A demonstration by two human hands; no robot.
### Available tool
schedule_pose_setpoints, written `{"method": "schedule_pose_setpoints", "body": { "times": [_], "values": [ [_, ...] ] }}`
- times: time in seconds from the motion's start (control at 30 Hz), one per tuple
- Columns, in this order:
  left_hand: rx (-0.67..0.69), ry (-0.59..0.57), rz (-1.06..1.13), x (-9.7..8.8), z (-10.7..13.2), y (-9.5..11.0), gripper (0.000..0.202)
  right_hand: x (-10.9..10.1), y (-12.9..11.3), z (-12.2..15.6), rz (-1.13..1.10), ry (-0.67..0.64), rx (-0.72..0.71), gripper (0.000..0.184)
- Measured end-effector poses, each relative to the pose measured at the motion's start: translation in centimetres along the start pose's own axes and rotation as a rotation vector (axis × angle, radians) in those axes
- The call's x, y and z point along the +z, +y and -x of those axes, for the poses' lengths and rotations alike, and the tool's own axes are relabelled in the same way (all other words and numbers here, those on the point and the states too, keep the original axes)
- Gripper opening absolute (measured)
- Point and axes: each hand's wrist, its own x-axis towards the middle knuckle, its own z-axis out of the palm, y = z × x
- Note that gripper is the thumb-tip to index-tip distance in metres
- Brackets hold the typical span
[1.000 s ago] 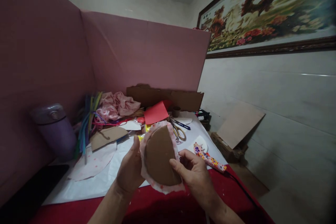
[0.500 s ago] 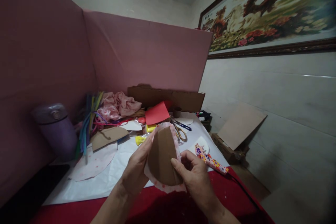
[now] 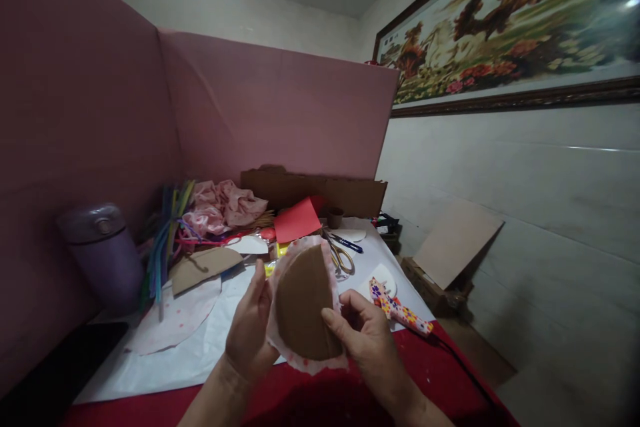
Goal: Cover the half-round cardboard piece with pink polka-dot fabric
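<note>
In front of me is a half-round piece of brown cardboard [image 3: 304, 303], its straight side on the right. Pink-spotted white fabric [image 3: 273, 323] lies behind it and sticks out as a margin. My right hand [image 3: 363, 327] pinches the straight edge, thumb on the cardboard and fingers behind. At the curved left edge my left hand [image 3: 250, 330] rests loosely, its thumb raised off the piece; its other fingers are partly hidden behind the fabric. A flower-patterned glue gun [image 3: 403, 313] lies to the right, nearest my right hand. Gold-handled scissors [image 3: 345, 260] lie beyond the piece.
Behind are a utility knife [image 3: 347, 243], red paper [image 3: 297, 220] and crumpled pink fabric [image 3: 225, 207]. At left stand a purple bottle [image 3: 107, 260] and pipe cleaners [image 3: 163, 247], near a cardboard piece [image 3: 205, 267] and a spotted fabric piece [image 3: 175, 320]. Pink panels [image 3: 280, 107] enclose the back.
The cardboard and fabric have turned to face me more and shifted slightly left. My left thumb has come off their edge, while my right hand keeps its pinch.
</note>
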Motion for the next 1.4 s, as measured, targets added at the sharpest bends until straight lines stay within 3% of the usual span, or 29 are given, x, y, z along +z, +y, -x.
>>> {"method": "schedule_pose_setpoints", "body": {
  "times": [0.17,0.37,0.5,0.6,0.8,0.93,1.13,1.27,1.4],
  "values": [
    [-0.046,0.023,-0.038,-0.9,0.2,-0.2,0.039,-0.1,0.1,-0.1,0.011,-0.015,-0.031,0.034],
    [0.096,0.067,-0.215,-0.7,0.5,-0.7,0.038,0.2,0.8,-0.3,0.057,0.032,-0.056,0.028],
    [0.115,0.165,-0.28,-0.1,0.3,-0.8,0.023,0.1,0.7,0.0,0.084,0.088,-0.065,0.027],
    [0.124,0.21,-0.261,0.1,0.1,-0.9,0.026,0.0,0.4,0.3,0.177,0.17,-0.17,0.024],
    [0.159,0.26,-0.239,0.3,0.0,-0.5,0.064,0.0,-0.3,0.9,0.332,0.208,-0.337,0.013],
    [0.123,0.203,-0.205,0.3,-0.1,-0.4,0.06,0.0,0.1,1.2,0.476,0.195,-0.498,0.012],
    [0.082,0.149,-0.156,0.2,-0.2,-0.5,0.057,0.2,0.9,1.9,0.904,0.216,-0.775,0.029],
    [0.101,0.151,-0.156,0.2,-0.2,-0.4,0.051,0.4,0.7,2.3,1.138,0.201,-0.843,0.037],
    [0.101,0.147,-0.138,0.1,-0.2,-0.2,0.048,0.6,0.5,2.6,1.231,0.186,-0.876,0.037]
  ]
}}
